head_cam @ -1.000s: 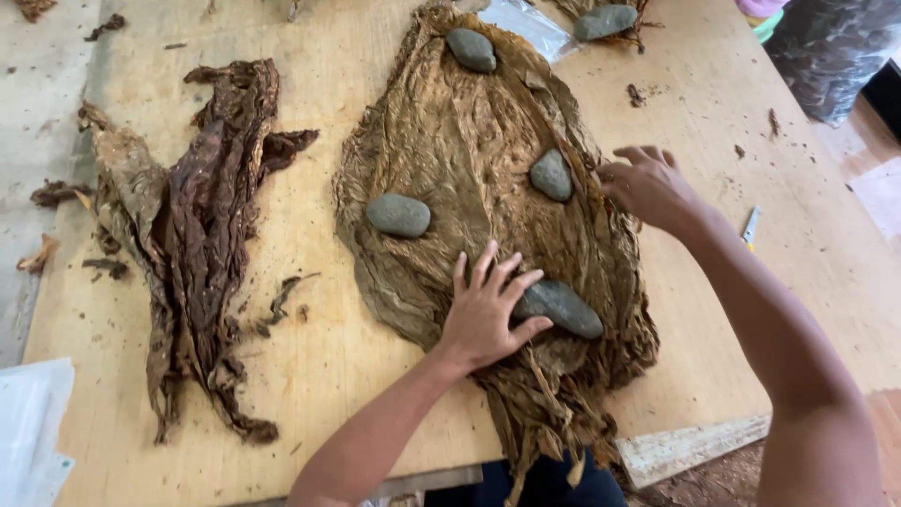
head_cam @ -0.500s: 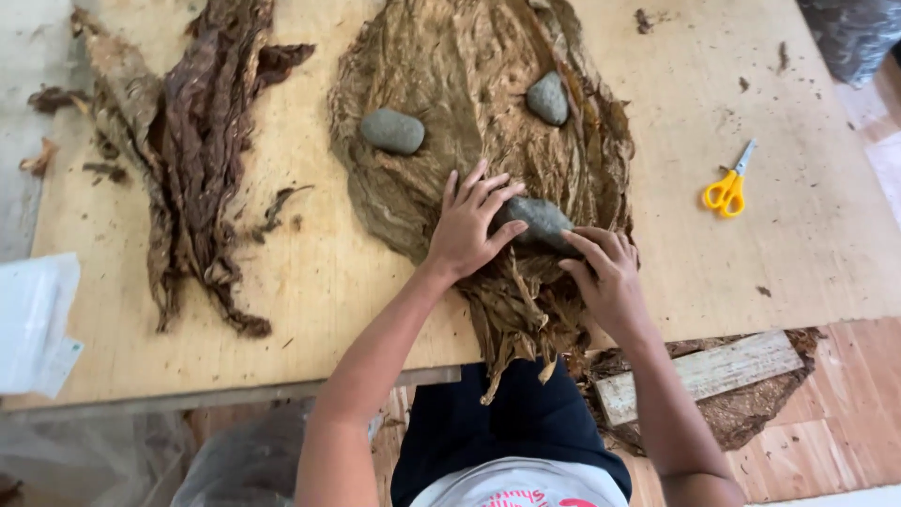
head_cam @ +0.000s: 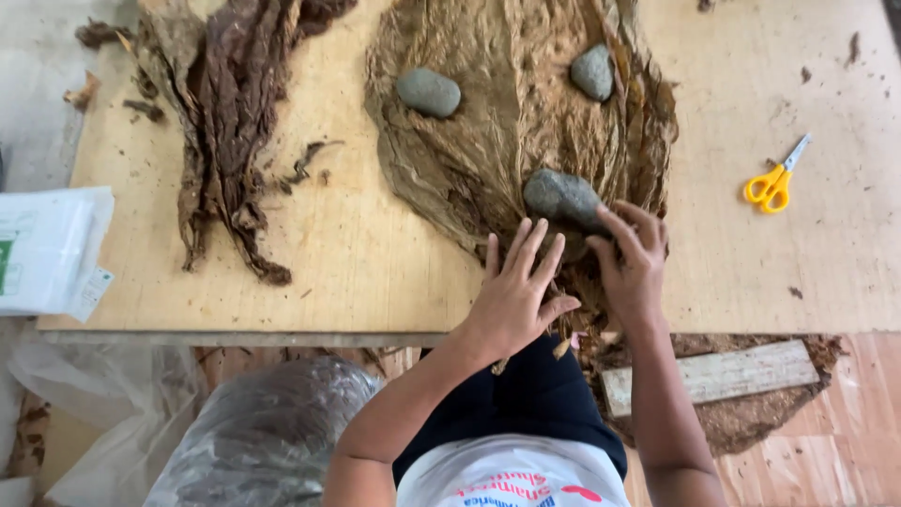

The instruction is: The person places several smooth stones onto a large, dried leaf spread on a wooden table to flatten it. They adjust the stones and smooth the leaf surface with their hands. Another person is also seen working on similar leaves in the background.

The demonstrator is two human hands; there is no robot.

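Hands [head_cam: 572, 282] flat on tan leaves [head_cam: 497, 141]

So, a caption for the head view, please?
Both hands press stacked tan leaves beside a grey stone.

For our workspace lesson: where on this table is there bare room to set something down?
Bare wood lies between the dark leaf bundle and the tan leaf pile, and right of that pile around the yellow scissors. It is crowded where both hands press the pile by the nearest stone.
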